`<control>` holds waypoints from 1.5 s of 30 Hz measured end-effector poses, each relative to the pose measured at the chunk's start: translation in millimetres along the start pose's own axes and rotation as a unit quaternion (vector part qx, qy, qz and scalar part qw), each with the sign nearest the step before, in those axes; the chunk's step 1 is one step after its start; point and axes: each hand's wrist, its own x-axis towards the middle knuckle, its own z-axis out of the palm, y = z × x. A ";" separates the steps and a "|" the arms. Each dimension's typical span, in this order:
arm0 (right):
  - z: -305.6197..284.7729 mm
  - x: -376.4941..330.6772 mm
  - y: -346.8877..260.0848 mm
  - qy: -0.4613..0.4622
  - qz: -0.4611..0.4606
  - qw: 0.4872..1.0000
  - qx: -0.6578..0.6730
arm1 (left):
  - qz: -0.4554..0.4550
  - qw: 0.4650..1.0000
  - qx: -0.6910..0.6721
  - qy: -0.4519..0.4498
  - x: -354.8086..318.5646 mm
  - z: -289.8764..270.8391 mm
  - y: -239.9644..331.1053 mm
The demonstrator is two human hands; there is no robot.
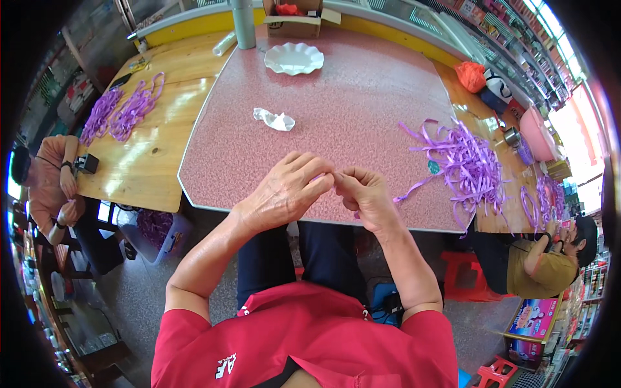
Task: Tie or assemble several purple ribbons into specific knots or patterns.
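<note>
L hand (288,192) and R hand (367,194) meet, tips pinching purple ribbon (356,214), looks like: fiddly fingerwork step, prob. Ribbon pile (469,165) R of grip. Next move calls for steady tips, imo.

White lettering (226,366) on the chest of the red shirt (310,330), dark print (277,26) on the cardboard box (305,28) up top. Pink-and-purple carton (534,318)'s printed too, but that's too tiny to read.
</note>
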 end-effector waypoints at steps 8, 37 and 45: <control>22.8 8.2 5.6 0.056 -0.090 0.991 0.083 | -0.180 0.941 -0.181 0.224 -6.0 32.2 10.7; 6.3 17.7 4.1 0.116 -0.454 0.744 -0.476 | -0.192 0.935 -0.178 0.237 2.3 55.4 -10.4; 5.4 19.9 0.1 0.124 -0.417 0.786 -0.438 | -0.237 0.920 -0.240 0.199 4.0 55.4 -13.2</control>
